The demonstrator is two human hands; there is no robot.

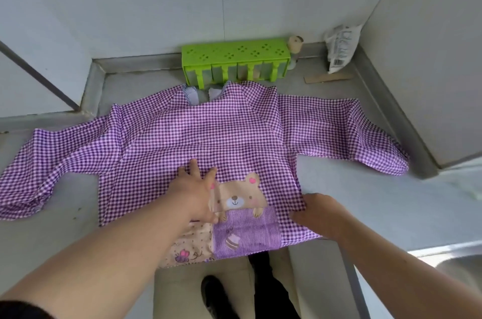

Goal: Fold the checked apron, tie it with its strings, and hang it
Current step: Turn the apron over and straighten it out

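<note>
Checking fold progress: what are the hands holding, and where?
Right hand pinches the checked apron at its right side edge; left hand rests flat on it.

Grey counter [365, 201] with spread checked apron [208, 136], green rack [234, 58], white packet [341, 47], cardboard strip [327, 78].

One checked apron [208, 133], two hands, one green rack [234, 54], one white packet [340, 49].

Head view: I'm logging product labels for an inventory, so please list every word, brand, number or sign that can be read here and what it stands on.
No text can be read.
White packet against the back wall: dark print and a barcode, too blurred to read.
Checked apron: only pictures, a bear and bees, no words.
Green rack: cut-out patterns, no lettering.
</note>
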